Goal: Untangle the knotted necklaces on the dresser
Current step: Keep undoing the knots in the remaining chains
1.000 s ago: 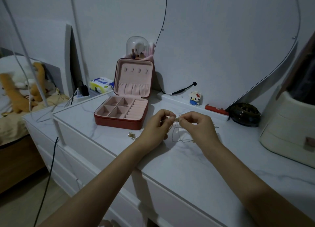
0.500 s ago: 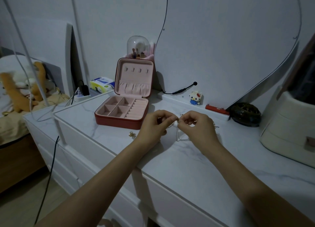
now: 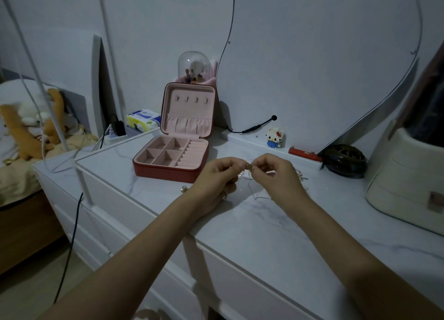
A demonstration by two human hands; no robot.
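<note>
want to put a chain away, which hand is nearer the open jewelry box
Left. The left hand sits just right of the jewelry box; the right hand is farther right.

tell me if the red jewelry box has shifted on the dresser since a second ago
No. The red jewelry box sits at the same spot before the glass dome.

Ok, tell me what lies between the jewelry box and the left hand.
In the head view, only bare marble dresser top separates the jewelry box from the left hand. A small gold piece sits just beside that gap, below the box's front edge.
</note>
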